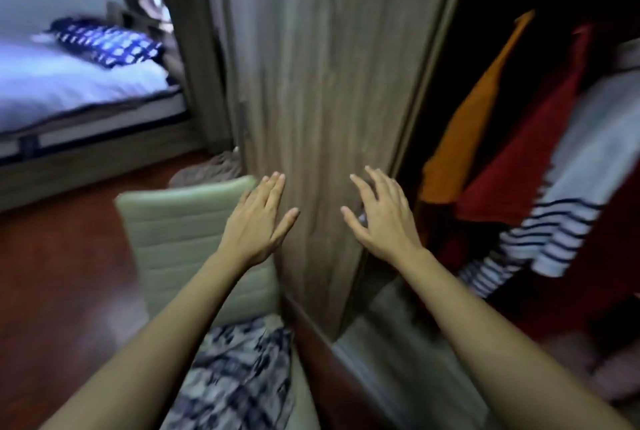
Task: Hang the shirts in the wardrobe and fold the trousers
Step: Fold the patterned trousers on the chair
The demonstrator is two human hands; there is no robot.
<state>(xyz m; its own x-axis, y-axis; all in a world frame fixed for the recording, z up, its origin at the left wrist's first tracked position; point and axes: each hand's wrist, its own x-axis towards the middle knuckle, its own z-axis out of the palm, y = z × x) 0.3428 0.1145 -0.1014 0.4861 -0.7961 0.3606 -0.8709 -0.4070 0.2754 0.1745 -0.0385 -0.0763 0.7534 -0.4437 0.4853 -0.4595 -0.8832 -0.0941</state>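
Seen from the head camera, both hands were held out empty before the wooden wardrobe door (329, 83). The left hand (258, 221) had straight, close fingers, and the right hand (382, 218) had its fingers spread. To the door's right, inside, hung an orange shirt (474, 124), a red shirt (530, 159) and a striped shirt (571, 194). A patterned garment (239, 370) lay on the pale green chair (180, 232) under the left arm.

I have a single view, from the head camera: wide-angle, facing forward and down, very near the wardrobe door (329, 83), the bed (69, 90) far left, and what look like hanging shirts (512, 169) blurred at right.
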